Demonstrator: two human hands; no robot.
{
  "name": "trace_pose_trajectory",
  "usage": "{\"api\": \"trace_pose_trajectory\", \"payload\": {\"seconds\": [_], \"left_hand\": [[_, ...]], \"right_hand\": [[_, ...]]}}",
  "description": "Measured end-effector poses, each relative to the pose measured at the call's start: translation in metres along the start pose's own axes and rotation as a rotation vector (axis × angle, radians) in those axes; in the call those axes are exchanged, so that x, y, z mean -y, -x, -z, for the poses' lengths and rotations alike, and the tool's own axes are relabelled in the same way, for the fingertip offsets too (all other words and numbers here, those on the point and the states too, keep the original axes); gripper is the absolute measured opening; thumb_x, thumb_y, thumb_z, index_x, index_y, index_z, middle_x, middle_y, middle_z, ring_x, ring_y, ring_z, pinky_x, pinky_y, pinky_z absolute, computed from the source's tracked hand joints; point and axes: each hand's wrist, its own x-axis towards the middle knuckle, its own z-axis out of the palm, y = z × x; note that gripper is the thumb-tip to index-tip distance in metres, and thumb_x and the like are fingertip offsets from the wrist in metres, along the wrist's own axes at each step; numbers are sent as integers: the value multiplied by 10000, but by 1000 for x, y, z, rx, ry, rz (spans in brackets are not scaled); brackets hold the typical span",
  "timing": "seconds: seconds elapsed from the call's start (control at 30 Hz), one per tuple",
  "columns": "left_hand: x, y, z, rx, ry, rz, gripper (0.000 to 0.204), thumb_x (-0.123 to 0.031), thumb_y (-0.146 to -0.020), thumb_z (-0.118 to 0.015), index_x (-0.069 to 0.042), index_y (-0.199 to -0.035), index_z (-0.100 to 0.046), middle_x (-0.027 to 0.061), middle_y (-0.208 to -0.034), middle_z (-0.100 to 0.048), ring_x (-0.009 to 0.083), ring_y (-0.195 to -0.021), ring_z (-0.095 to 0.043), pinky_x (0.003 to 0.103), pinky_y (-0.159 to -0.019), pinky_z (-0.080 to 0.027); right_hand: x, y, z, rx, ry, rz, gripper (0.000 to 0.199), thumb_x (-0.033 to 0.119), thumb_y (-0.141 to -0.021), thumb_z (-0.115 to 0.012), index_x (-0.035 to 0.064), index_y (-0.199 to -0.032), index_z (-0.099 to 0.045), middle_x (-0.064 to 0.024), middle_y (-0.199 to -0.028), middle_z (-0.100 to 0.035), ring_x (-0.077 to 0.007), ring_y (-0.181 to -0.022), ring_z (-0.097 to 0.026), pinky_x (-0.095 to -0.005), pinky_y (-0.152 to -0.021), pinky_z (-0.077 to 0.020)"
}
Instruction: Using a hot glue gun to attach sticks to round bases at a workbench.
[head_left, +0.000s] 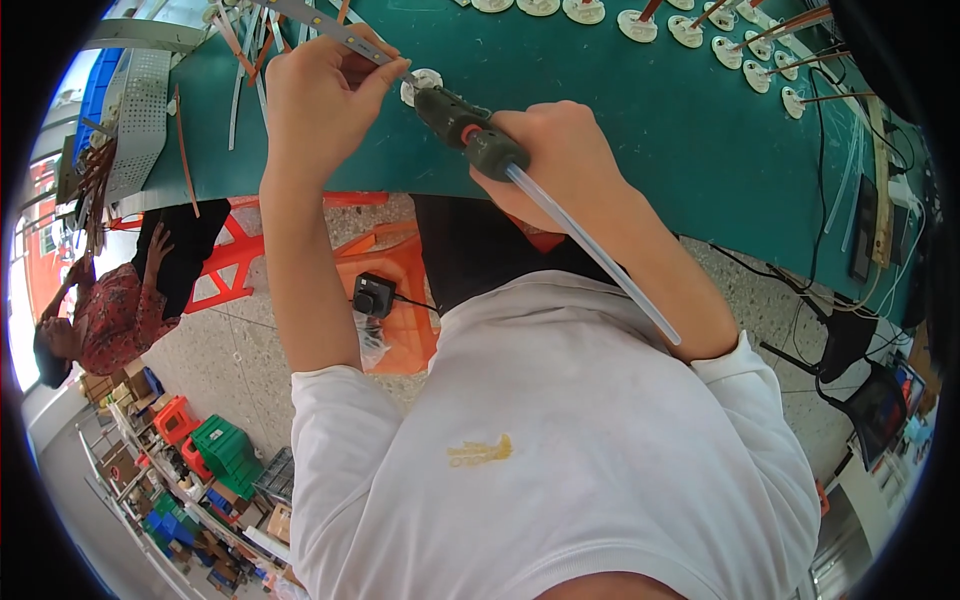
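Note:
My left hand pinches the end of a narrow white LED strip, which runs up to the top left. Below that end, a round white disc lies on the green table, partly covered. My right hand is wrapped round a dark green glue gun. Its nozzle meets the disc beside the strip's end; whether they touch, I cannot tell. A long translucent glue stick juts from the back of the gun, over my right forearm.
Several white discs stand along the far side and far right, some with brown strips upright. Loose strips and a perforated white bin are at the left. Cables hang over the right edge. Another person sits at the left.

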Motion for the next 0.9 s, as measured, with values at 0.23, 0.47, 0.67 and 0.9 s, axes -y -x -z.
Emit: {"api": "trace_pose_trajectory", "payload": {"seconds": [0.23,0.47,0.67,0.9], "left_hand": [[2,-1,1,10,-4,25,133,-142,-790,-792,-53,-884,-762,74,-709,-731,133,-619,-692,243,-613,-526],[0,-3,4,45,6,-1,138,-125,-795,-787,-35,-893,-751,82,-702,-722,143,-617,-688,251,-624,-534],[-1,-4,6,90,17,0,125,-134,-849,-762,-36,-926,-750,71,-776,-751,121,-709,-721,238,-685,-554],[-7,-7,6,100,116,-17,108,-73,-813,-752,-23,-906,-733,89,-727,-720,157,-675,-713,268,-664,-564]], "right_hand": [[-1,1,0,-24,-56,-1,182,195,-714,-760,52,-704,-648,-142,-597,-608,-333,-562,-619,-395,-536,-499],[3,2,1,-49,-65,-17,172,176,-732,-744,45,-695,-640,-145,-592,-598,-336,-551,-608,-392,-534,-487],[5,3,5,-46,-86,-51,178,172,-754,-725,35,-689,-631,-153,-593,-599,-342,-544,-601,-390,-529,-480],[5,2,6,-38,-91,-36,178,172,-758,-720,35,-686,-632,-153,-594,-601,-345,-550,-607,-394,-533,-483]]}}
